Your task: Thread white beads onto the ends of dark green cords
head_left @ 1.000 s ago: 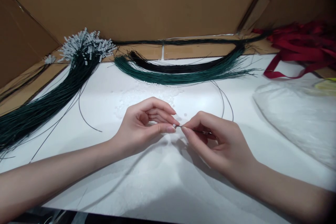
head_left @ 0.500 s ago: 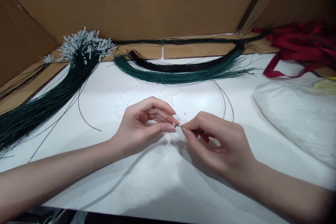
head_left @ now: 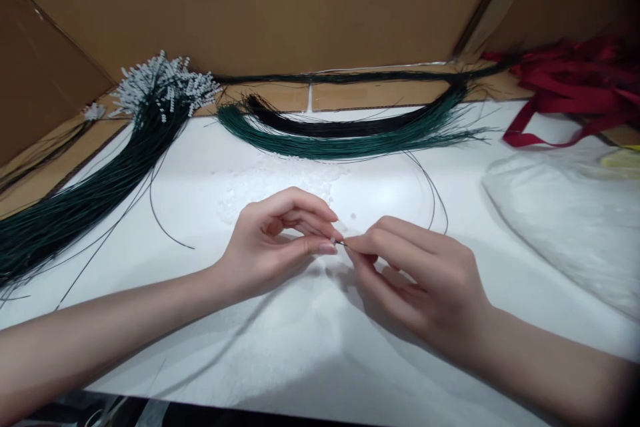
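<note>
My left hand (head_left: pixel 270 243) pinches a tiny white bead (head_left: pixel 333 239) between thumb and fingertips, low over the white table (head_left: pixel 300 347). My right hand (head_left: pixel 425 280) is closed in a pinch on a thin dark wire (head_left: pixel 440 203), whose tip meets the bead. The wire loops back behind my right hand toward the far bundles. The two hands' fingertips almost touch at the middle of the table. A scatter of small clear beads (head_left: pixel 270 180) lies just beyond my left hand.
A bundle of green wires with white beaded tips (head_left: pixel 160 90) fans out at the left. Bare green and black wire bundles (head_left: pixel 345 137) curve along the back. Red ribbon (head_left: pixel 570 90) lies far right, a clear plastic bag (head_left: pixel 565 227) at the right. Cardboard walls (head_left: pixel 280 7) stand behind.
My right hand has slid a little left along the wire, closing the gap to my left fingertips. My left hand has stayed in place.
</note>
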A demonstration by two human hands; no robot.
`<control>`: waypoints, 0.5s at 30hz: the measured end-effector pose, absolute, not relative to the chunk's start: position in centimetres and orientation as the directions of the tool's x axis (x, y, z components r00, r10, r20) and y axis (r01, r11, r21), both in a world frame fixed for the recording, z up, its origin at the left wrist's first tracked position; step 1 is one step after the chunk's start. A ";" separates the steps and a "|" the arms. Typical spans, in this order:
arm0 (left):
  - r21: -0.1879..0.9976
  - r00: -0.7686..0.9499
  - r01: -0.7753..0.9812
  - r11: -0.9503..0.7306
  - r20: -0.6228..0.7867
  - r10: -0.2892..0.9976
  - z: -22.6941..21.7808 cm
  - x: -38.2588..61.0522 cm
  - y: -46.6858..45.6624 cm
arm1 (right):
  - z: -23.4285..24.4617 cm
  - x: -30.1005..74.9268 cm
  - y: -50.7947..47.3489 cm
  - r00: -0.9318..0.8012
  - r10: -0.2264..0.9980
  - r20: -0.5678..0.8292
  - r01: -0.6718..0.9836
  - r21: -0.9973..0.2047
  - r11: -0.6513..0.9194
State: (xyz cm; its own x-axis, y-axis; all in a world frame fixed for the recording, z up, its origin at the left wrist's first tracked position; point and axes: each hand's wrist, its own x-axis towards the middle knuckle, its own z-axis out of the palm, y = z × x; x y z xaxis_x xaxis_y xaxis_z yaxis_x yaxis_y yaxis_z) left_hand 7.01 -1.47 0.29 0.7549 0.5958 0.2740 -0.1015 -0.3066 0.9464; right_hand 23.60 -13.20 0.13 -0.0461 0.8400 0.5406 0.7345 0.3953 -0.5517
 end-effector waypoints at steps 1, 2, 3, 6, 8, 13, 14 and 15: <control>0.946 0.756 -0.103 -0.306 0.275 0.594 0.3 7.0 -1.4 | 0.1 23.6 -13.2 -0.052 0.839 0.542 0.735 -0.548 0.399; 0.947 0.758 -0.105 -0.304 0.274 0.591 0.2 7.0 -1.4 | 0.1 23.7 -13.2 -0.059 0.838 0.543 0.737 -0.543 0.403; 0.947 0.761 -0.109 -0.301 0.275 0.587 0.2 6.9 -1.4 | 0.1 23.7 -13.2 -0.063 0.835 0.546 0.739 -0.537 0.407; 0.952 0.766 -0.117 -0.284 0.268 0.584 0.1 6.8 -1.4 | 0.1 23.7 -13.2 -0.071 0.827 0.557 0.743 -0.523 0.417; 0.953 0.765 -0.119 -0.279 0.267 0.586 0.0 6.8 -1.5 | 0.1 23.7 -13.2 -0.066 0.827 0.559 0.748 -0.521 0.412; 0.952 0.763 -0.120 -0.281 0.270 0.587 0.0 6.9 -1.5 | 0.0 23.8 -13.2 -0.064 0.834 0.548 0.754 -0.521 0.400; 0.952 0.763 -0.117 -0.283 0.268 0.588 0.1 6.9 -1.5 | -0.1 23.8 -13.2 -0.069 0.832 0.551 0.754 -0.517 0.405; 0.951 0.762 -0.113 -0.286 0.268 0.589 0.1 6.9 -1.5 | -0.1 23.9 -13.2 -0.073 0.828 0.556 0.755 -0.512 0.410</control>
State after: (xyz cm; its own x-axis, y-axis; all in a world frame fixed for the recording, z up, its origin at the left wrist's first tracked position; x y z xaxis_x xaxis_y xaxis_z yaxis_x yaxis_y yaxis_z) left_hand 6.92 -1.51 0.07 0.7625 0.5889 0.2679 -0.1134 -0.2861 0.9515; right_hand 23.86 -13.22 -0.12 -0.0732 0.8283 0.5555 0.7551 0.4099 -0.5116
